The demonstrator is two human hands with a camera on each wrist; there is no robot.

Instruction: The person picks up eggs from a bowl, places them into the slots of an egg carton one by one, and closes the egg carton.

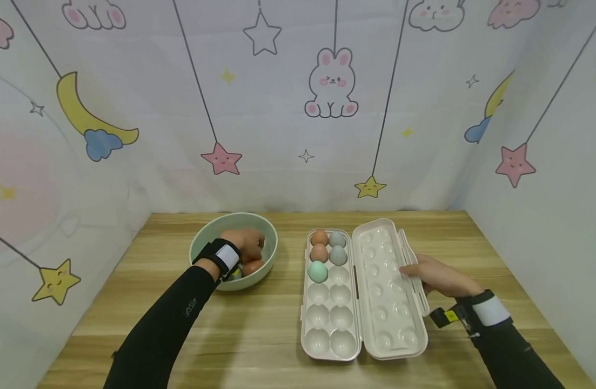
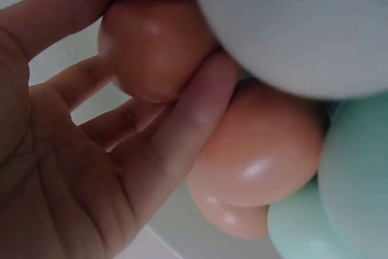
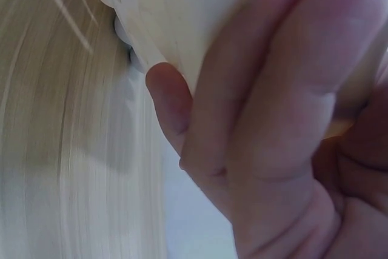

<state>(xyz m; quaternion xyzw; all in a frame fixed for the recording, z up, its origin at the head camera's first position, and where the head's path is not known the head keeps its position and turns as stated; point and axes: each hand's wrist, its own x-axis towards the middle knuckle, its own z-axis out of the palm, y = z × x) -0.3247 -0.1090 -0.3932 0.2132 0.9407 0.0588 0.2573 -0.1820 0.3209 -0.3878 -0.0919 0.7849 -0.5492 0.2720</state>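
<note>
My left hand (image 1: 244, 243) reaches down into a pale green bowl (image 1: 196, 243) on the left. In the left wrist view its thumb and fingers curl round a brown egg (image 2: 154, 43). Other brown eggs (image 2: 260, 144), mint eggs (image 2: 364, 156) and a large pale grey egg (image 2: 297, 22) crowd beside it. On the right, my right hand (image 1: 441, 274) grips the outer edge of the raised lid (image 1: 390, 292) of an egg carton (image 1: 318, 316). Brown eggs (image 1: 319, 253), grey eggs (image 1: 338, 255) and one mint egg (image 1: 317, 272) sit in the carton's far cups.
Both the bowl and the carton stand on a wood-grain table (image 1: 259, 335). A white cloth backdrop (image 1: 278, 119) with printed rabbits, stars and moons rises behind the table and along its sides.
</note>
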